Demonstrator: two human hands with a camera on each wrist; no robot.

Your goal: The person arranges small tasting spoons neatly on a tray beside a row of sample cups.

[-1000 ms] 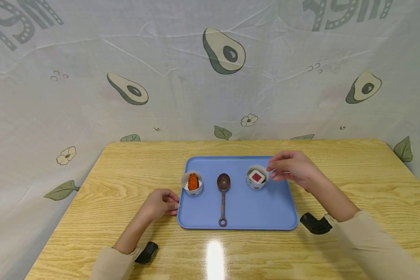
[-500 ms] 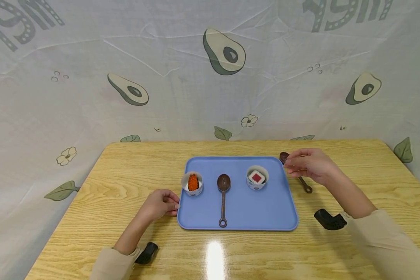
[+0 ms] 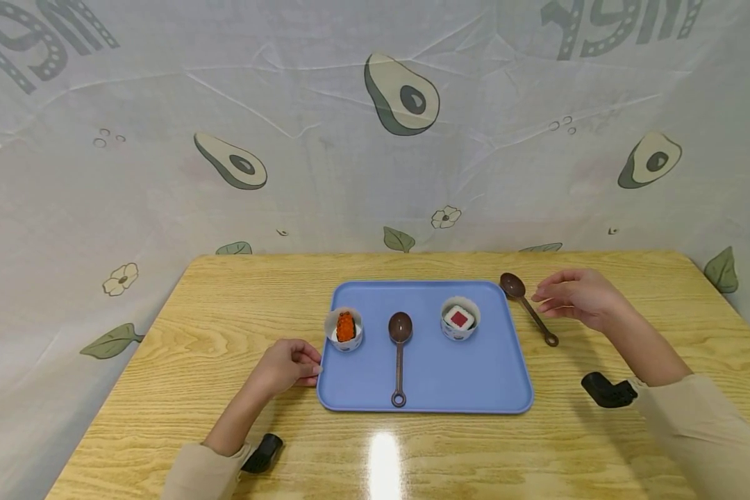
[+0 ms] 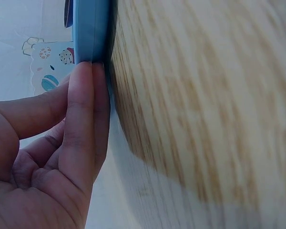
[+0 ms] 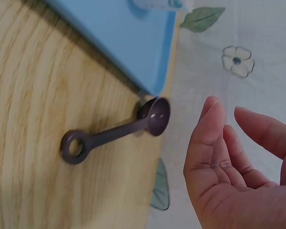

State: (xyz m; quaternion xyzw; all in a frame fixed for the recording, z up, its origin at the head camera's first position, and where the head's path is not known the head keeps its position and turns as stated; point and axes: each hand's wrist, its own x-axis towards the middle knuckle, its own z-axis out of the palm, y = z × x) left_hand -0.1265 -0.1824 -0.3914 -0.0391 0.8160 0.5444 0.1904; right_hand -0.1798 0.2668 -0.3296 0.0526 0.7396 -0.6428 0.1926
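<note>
My left hand point(image 3: 285, 366) rests its fingertips against the left edge of the blue tray point(image 3: 462, 382); the left wrist view has the fingers point(image 4: 80, 119) fairly straight at the tray's side. Over the table to the right of the tray, my right hand point(image 3: 578, 298) holds nothing, thumb and fingers apart. Just left of it lies a brown spoon point(image 3: 529, 309), bowl near the tray's back right corner. On the tray are a second brown spoon point(image 3: 399, 347), a paper cup point(image 3: 348, 345) with orange-topped sushi point(image 3: 346, 326), and another paper cup point(image 3: 455, 334) with a white-and-red sushi roll point(image 3: 459, 318).
The wooden table point(image 3: 256, 292) extends around the tray on all sides. Behind it hangs a pale cloth point(image 3: 325, 173) printed with avocados and leaves. Black wrist cameras point(image 3: 607, 391) sit at both cuffs.
My right hand has moved right, from beside the white-and-red sushi's cup to past the tray's edge. The spoon outside the tray has come fully into sight. My left hand stays put.
</note>
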